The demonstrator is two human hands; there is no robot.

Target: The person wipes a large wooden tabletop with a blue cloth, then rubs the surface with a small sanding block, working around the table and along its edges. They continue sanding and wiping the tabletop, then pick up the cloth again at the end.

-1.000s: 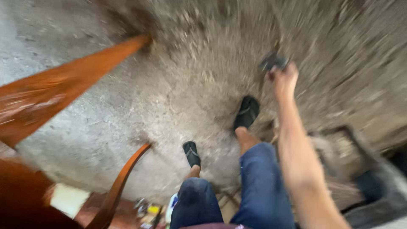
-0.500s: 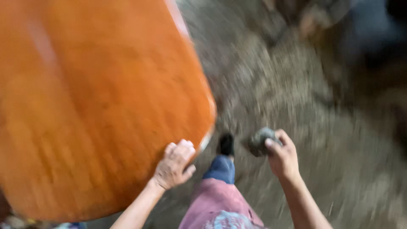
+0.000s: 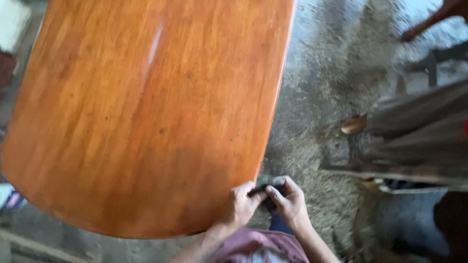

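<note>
Left hand (image 3: 242, 204) and right hand (image 3: 288, 202) both grip a dark pad (image 3: 267, 183), possibly abrasive, at the orange wooden surface's (image 3: 146, 112) five-o'clock edge.

Left hand (image 3: 242, 204), right hand (image 3: 289, 200), fingertips together.

You have no clear package, label, sign or screen here. Far to the left of your left hand (image 3: 242, 207), at the picture's edge, a small blurred white, blue and pink object (image 3: 9, 197) might be packaging.
</note>
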